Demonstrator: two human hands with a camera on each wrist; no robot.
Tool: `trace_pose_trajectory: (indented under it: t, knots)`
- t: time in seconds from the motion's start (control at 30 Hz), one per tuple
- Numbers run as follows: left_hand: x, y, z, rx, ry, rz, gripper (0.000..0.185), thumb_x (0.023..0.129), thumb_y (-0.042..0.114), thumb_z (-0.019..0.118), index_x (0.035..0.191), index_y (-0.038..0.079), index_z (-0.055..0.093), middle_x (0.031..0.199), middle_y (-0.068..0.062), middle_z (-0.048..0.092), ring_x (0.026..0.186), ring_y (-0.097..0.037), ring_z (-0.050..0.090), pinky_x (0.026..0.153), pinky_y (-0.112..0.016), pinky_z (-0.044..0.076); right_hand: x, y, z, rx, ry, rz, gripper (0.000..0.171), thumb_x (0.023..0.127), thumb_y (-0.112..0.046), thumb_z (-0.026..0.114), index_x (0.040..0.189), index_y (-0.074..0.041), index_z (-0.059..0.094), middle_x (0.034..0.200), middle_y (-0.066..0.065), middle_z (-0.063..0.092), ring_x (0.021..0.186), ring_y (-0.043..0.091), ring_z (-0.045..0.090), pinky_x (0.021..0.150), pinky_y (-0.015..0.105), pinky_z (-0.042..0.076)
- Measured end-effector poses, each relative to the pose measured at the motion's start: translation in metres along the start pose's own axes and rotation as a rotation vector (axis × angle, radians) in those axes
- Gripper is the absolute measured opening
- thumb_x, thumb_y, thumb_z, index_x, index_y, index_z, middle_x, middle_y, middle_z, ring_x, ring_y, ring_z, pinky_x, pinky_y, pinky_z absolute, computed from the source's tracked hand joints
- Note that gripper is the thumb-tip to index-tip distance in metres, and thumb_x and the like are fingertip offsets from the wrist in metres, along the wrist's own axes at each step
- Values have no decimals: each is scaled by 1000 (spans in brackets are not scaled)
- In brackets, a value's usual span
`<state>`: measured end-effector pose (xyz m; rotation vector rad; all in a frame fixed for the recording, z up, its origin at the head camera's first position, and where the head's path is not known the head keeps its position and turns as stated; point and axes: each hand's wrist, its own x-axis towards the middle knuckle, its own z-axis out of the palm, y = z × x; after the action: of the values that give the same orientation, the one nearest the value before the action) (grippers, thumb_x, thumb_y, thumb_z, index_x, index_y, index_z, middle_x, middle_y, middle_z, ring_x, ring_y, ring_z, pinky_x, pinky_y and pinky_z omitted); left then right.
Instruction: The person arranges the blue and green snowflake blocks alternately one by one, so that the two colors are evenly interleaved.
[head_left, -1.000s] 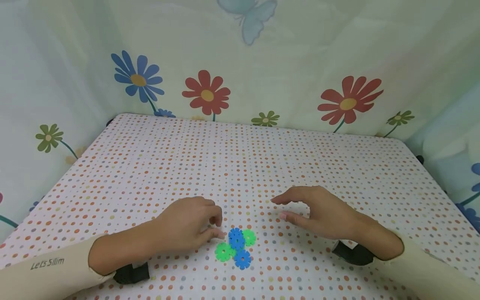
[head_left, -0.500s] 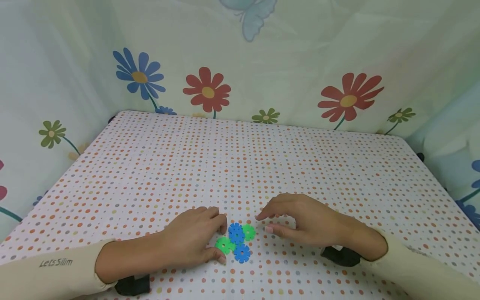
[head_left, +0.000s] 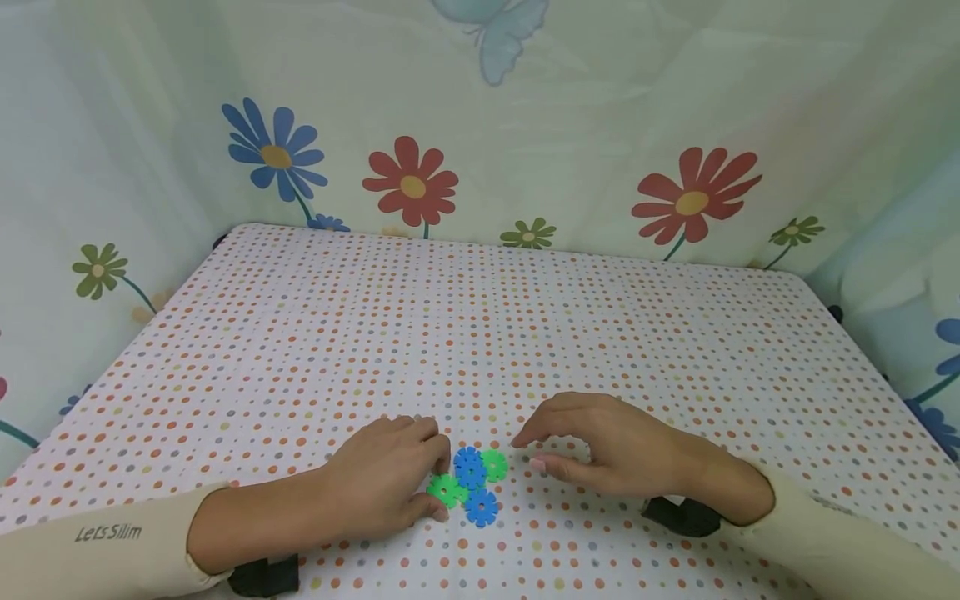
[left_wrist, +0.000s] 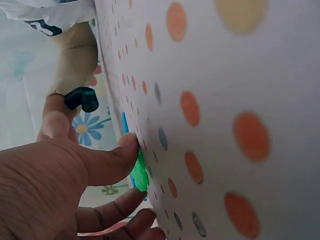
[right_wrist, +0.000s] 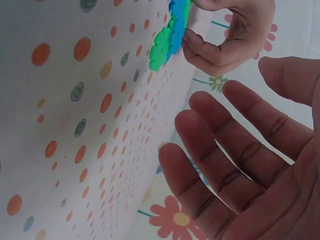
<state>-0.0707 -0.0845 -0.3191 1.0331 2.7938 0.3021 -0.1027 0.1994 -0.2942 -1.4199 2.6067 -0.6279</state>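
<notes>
The left hand [head_left: 390,483] rests on the dotted tablecloth [head_left: 480,333] at the near centre-left, fingers curled. Its thumb and fingertips touch the left edge of the disc cluster [head_left: 468,485]; in the left wrist view the thumb [left_wrist: 112,160] presses against a green disc [left_wrist: 140,172], so the hand is taking hold of the cluster rather than lying idle.

The disc cluster lies flat on the cloth at the near centre, between the two hands. It consists of two blue and two green toothed discs, interlocked or overlapping; which joints are actually seated cannot be determined.

Handling judgement: the discs appear to be thin moulded plastic, so they are probably light, stiff and smooth-faced. The joints are likely the weak points: lifting by one outer disc may let the others drop off. The notched rims should give better purchase than the flat faces. Pinch across a rim, close to a joint, and support the opposite side.

The right hand [head_left: 607,450] hovers just right of the cluster, fingers relaxed and extended, holding nothing, apart from the discs.
</notes>
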Motion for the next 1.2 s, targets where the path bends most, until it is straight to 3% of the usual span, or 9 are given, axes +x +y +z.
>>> trace_pose_trajectory:
  t: [0.17, 0.3, 0.4, 0.6, 0.77, 1.0, 1.2]
  knots:
    - [-2, 4, 0, 96, -5, 34, 31, 85, 49, 72, 95, 22, 61, 88, 12, 51, 82, -9, 51, 73, -30, 44, 2, 0, 3, 0, -27, 12, 21, 99, -35, 59, 114, -26, 70, 113, -20, 66, 107, 1, 62, 89, 31, 53]
    - [-6, 6, 1, 231, 35, 98, 33, 87, 49, 69, 97, 19, 60, 90, 8, 53, 79, -10, 50, 69, -27, 42, 3, 0, 5, 5, -28, 8, 21, 99, -34, 59, 115, -26, 70, 112, -19, 66, 107, 1, 61, 88, 31, 53]
    - [-6, 6, 1, 268, 60, 111, 34, 87, 49, 69, 98, 18, 61, 90, 6, 55, 79, -11, 53, 66, -27, 42, 4, 0, 6, 6, -31, 5, 23, 100, -36, 57, 115, -26, 70, 112, -19, 66, 107, 0, 61, 88, 31, 53]
    - [-8, 5, -3, 214, 74, 69, 33, 85, 44, 71, 102, 17, 62, 92, 6, 62, 84, -13, 57, 70, -30, 47, 6, 0, 8, -1, -54, 14, 26, 100, -41, 54, 116, -26, 70, 113, -20, 66, 108, 1, 61, 90, 32, 53]
    - [-6, 2, -9, 130, 80, 43, 30, 84, 34, 75, 105, 14, 64, 92, 6, 69, 79, -12, 55, 70, -29, 48, 7, 1, 8, -9, -58, 17, 27, 100, -42, 54, 116, -27, 70, 113, -21, 65, 109, 1, 60, 91, 33, 53]
    - [0, -6, -11, 53, 60, 3, 26, 79, 26, 78, 101, 13, 71, 84, 7, 69, 75, -10, 44, 64, -25, 40, 8, 2, 10, 1, -62, 7, 26, 100, -40, 54, 116, -26, 70, 113, -19, 67, 109, 1, 61, 93, 34, 52]
    - [3, -11, -13, 30, 73, -13, 24, 78, 20, 77, 100, 12, 73, 87, 6, 70, 78, -11, 46, 71, -28, 44, 11, 4, 12, 6, -57, 0, 26, 100, -41, 54, 115, -26, 70, 112, -19, 67, 108, 0, 60, 92, 32, 52]
